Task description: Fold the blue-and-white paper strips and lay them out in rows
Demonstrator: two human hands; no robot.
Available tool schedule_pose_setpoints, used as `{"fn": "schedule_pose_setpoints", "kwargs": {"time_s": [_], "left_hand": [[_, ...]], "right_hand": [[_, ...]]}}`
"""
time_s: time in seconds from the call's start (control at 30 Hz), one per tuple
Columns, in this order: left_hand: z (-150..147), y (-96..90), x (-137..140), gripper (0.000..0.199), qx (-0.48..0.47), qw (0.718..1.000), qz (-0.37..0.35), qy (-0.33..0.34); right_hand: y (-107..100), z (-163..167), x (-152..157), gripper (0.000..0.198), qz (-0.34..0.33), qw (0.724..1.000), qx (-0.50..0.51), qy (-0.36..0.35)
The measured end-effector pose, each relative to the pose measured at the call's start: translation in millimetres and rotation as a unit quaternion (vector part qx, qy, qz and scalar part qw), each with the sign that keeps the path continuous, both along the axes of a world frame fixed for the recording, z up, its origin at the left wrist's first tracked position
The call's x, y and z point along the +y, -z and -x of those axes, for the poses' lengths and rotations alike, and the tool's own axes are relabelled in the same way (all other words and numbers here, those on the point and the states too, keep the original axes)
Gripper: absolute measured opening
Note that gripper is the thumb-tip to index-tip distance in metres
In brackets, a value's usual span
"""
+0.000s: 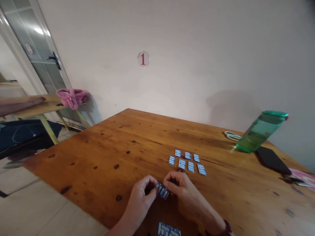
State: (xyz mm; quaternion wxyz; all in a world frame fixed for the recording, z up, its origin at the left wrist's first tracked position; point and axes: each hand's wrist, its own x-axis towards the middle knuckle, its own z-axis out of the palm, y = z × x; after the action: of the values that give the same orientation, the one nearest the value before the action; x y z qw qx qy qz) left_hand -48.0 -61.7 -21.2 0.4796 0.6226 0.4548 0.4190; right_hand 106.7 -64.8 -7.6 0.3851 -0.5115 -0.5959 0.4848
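In the head view, the left hand and right hand are nearly closed, thumbs and fingers pinching opposite ends of a blue-and-white strip over the bench, nearer than seven small pieces; a light, even edge grip should avoid bending it.
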Motion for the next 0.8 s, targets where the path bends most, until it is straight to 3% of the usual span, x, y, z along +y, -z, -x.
{"fn": "schedule_pose_setpoints", "kwargs": {"time_s": [0.17, 0.43, 0.6, 0.8], "left_hand": [[-2, -2.6, -3, 0.010, 0.041, 0.999, -0.021, -0.007], [-3, 0.0, -8, 0.011, 0.079, 0.992, -0.088, -0.033], [-1, 3.6, -10, 0.009, 0.094, 0.985, -0.141, -0.045], [-1, 4.6, -10, 0.011, 0.100, 0.984, -0.142, -0.036]], "right_hand": [[1, 2, -2, 0.005, -0.038, 0.997, -0.066, 0.000], [-5, 4, -9, 0.012, -0.184, 0.957, -0.223, 0.000], [-6, 6, -10, 0.012, -0.194, 0.951, -0.241, -0.001], [-4, 8, -10, 0.012, -0.196, 0.952, -0.235, -0.001]]}}
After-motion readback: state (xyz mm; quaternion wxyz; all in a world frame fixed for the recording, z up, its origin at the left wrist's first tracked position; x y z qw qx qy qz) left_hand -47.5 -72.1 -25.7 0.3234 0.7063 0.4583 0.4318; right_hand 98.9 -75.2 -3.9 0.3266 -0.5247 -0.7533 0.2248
